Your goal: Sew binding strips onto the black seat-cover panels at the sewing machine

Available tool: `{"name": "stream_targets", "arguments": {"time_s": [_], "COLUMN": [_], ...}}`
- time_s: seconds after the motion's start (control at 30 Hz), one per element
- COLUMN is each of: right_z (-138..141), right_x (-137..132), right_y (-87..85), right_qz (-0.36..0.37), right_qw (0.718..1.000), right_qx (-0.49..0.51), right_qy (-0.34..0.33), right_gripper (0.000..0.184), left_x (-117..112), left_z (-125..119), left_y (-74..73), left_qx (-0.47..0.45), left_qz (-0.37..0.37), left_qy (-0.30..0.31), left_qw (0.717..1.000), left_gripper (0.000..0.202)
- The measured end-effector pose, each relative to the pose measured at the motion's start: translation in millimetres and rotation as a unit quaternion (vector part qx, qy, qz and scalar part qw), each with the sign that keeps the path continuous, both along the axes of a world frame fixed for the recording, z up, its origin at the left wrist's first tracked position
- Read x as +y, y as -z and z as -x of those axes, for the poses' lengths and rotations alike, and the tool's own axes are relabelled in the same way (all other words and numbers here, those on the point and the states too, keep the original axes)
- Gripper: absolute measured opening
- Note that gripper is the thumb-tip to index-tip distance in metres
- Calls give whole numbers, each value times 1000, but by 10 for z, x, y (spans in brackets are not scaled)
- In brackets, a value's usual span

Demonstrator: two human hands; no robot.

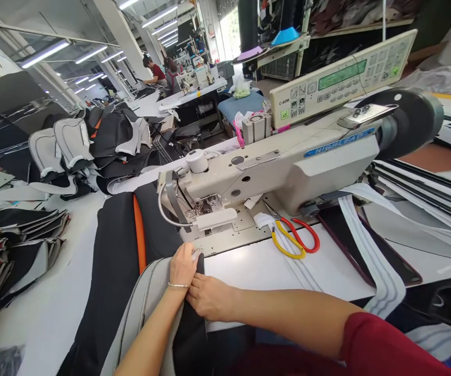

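My left hand (182,265), with a thin bracelet at the wrist, is closed on the edge of a black and grey fabric cover (155,284) at the near left corner of the sewing machine (266,169). Just below and touching it, my right hand (212,297) has its fingers curled round the same cover's black edge. A small white bit shows by the left fingertips, too small to name. The cover, with an orange strip (139,230), spreads leftward over the table. The needle area lies beyond my hands, partly hidden by the machine head.
Scissors (296,237) with red and yellow handles rest by the machine bed. White striped webbing (386,292) hangs over a dark flat device (370,245) at right. Stacked fabric pieces (18,250) and sewn covers (88,141) lie left. Other people sit at machines far back.
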State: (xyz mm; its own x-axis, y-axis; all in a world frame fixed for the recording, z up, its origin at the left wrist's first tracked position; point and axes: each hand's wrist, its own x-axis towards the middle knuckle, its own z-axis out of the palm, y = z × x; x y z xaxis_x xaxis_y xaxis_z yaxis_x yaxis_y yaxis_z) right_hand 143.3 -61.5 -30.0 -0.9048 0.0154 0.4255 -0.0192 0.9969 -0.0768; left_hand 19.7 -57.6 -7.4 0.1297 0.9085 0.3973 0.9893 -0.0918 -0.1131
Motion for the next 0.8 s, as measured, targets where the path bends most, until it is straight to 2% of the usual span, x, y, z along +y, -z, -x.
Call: {"name": "stream_targets", "arguments": {"time_s": [0.13, 0.3, 0.4, 0.57, 0.67, 0.8], "right_z": [-9, 1, 11, 13, 24, 43], "right_x": [-11, -18, -16, -11, -6, -6], "right_y": [4, 34, 59, 71, 85, 118], "right_qz": [6, 17, 7, 3, 1, 23], "right_qw": [1000, 1000, 1000, 1000, 1000, 1000], "right_qx": [1, -7, 17, 26, 20, 12], "right_qy": [4, -6, 4, 11, 10, -6], "right_gripper": [19, 12, 13, 15, 13, 12], "left_x": [-109, -217, -238, -216, -181, -179], "left_z": [61, 43, 42, 47, 27, -11], "left_y": [-31, -54, -6, 40, 42, -8], "left_qx": [-118, -170, -190, -257, -261, -187], "left_qz": [61, 55, 39, 37, 39, 67], "left_qy": [55, 89, 73, 2, 9, 42], "left_qw": [990, 980, 978, 966, 964, 979], "left_gripper": [13, 12, 15, 12, 13, 18]}}
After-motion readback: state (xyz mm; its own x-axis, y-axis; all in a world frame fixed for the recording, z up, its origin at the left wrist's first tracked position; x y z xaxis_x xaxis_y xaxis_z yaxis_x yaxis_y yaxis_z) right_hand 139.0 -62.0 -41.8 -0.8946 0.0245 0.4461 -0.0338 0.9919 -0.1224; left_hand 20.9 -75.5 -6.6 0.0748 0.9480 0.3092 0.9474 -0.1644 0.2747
